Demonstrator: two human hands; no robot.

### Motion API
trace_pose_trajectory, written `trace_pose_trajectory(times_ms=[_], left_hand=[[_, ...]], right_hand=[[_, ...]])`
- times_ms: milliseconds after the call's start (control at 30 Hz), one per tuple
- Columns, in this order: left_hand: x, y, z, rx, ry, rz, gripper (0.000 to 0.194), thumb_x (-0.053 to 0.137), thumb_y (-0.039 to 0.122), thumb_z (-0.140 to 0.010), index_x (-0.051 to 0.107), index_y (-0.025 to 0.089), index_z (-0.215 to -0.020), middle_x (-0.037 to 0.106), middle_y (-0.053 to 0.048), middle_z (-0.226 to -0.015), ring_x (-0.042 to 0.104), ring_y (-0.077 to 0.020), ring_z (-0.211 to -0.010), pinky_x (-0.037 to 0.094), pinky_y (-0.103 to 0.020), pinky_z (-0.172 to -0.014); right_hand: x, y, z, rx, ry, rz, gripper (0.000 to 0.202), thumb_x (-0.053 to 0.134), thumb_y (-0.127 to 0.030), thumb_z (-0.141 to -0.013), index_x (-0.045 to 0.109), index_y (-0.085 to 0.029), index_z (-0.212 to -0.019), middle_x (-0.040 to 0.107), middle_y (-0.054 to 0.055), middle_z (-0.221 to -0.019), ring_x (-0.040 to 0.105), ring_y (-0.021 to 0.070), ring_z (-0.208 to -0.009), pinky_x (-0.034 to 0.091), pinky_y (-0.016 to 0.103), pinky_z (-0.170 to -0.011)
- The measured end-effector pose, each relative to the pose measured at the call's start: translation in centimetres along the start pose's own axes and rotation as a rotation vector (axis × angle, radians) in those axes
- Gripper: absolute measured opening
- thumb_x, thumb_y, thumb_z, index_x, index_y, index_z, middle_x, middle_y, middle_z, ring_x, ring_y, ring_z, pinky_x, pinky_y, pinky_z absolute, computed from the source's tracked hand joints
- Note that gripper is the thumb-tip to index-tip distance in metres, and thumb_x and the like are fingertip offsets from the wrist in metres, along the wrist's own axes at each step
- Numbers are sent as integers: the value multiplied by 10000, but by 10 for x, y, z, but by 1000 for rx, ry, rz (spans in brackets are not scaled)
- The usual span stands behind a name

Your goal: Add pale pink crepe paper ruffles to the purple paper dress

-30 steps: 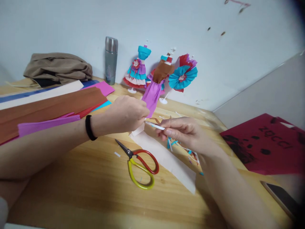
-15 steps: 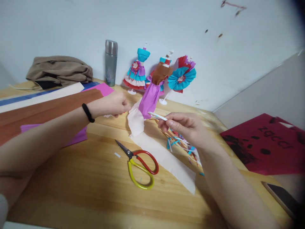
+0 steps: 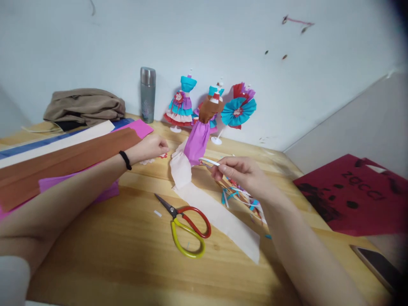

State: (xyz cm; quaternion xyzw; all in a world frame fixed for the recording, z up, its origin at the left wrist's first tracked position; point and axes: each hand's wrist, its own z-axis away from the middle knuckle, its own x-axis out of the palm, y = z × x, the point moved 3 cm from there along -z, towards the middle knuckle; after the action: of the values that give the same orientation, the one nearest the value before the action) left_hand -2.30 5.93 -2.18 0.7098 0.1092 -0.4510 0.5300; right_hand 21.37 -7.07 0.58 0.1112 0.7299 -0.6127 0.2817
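My right hand (image 3: 237,172) pinches a thin white strip (image 3: 209,161), its free end pointing left at the hem of a purple crepe-paper skirt. That skirt belongs to a small mannequin (image 3: 197,140) with a brown top. My left hand (image 3: 149,148) is closed above the table, left of the mannequin; whatever its fingers hold, if anything, is hidden. Below it lie small paper flower cut-outs (image 3: 163,156). A pale pink crepe-paper strip (image 3: 223,216) runs from beside the skirt across the table, its upper part folded over. Scissors (image 3: 183,227) with red and yellow handles lie in front.
Behind stand other dressed mannequins (image 3: 180,104) and a grey flask (image 3: 148,95). Crepe-paper sheets (image 3: 70,157) and a brown cloth (image 3: 84,106) occupy the left. Paper scraps (image 3: 239,193) lie under my right arm; a red bag (image 3: 347,195) and phone (image 3: 376,263) are at right.
My left hand has drawn slightly left, away from the pink paper and the skirt. The right hand still holds the white strip near the hem. The view has tilted up a little.
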Motion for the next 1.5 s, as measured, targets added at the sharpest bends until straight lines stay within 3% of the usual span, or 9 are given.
trace_pose_trajectory(times_ms=[133,233,400,533,700,900,1300,1433,1500], left_hand=[[-19,16,-7,190,152,118,349,597,353,-834,695,120,-1074,734,-99,-1050,662,-193,-930,525,-302,-826],[-30,29,-18,306,134,223,514,636,402,-820,632,122,-1251,675,-135,-1241,625,-238,-1122,485,-381,-994],[-37,48,-50,426,-65,379,740,744,436,-736,526,140,-1378,517,-193,-1458,534,-281,-1307,425,-425,-1094],[-34,65,-74,579,-362,396,693,746,404,-715,552,207,-1351,534,-123,-1461,501,-238,-1350,434,-346,-1086],[-27,65,-96,540,-474,399,544,738,324,-695,627,164,-1204,662,-90,-1282,593,-215,-1198,439,-350,-1047],[-20,64,-96,496,-473,453,371,685,219,-733,660,132,-1093,712,-21,-1052,635,-181,-1060,441,-331,-989],[-21,96,-55,513,-210,265,470,670,272,-797,609,104,-1231,672,-61,-1192,581,-229,-1186,451,-319,-974],[-27,106,-42,463,-104,286,396,627,249,-837,624,107,-1207,680,-35,-1161,600,-189,-1107,470,-290,-910],[-29,107,-38,394,-121,378,377,624,249,-852,618,120,-1206,687,-46,-1150,621,-159,-1035,485,-279,-870]], right_hand=[[-9,-10,3,-30,15,3,405,601,-569,-855,668,-209,-681,666,35,-691,589,179,-658,452,313,-644],[-17,-15,7,-53,35,-7,423,613,-573,-849,665,-190,-676,675,38,-699,588,165,-654,453,299,-643],[-27,-19,12,-79,48,-30,440,625,-589,-841,676,-182,-683,695,51,-706,611,166,-665,471,296,-656],[-35,-19,17,-72,89,-17,434,631,-605,-831,693,-195,-704,705,54,-716,628,180,-682,489,305,-665],[-44,-17,22,-89,120,-67,388,657,-580,-828,703,-217,-697,700,40,-712,636,181,-693,504,314,-688],[-52,-20,29,-107,202,-47,363,674,-572,-826,715,-241,-683,709,43,-715,654,196,-729,513,332,-693],[-64,-34,48,-276,258,-133,245,711,-430,-859,776,-201,-800,715,55,-728,615,140,-686,480,311,-689],[-65,-41,53,-308,311,-168,216,735,-422,-840,796,-215,-836,702,47,-691,624,144,-676,478,321,-676],[-65,-45,56,-326,343,-172,207,738,-418,-838,798,-221,-836,697,45,-685,637,155,-689,488,333,-690]])
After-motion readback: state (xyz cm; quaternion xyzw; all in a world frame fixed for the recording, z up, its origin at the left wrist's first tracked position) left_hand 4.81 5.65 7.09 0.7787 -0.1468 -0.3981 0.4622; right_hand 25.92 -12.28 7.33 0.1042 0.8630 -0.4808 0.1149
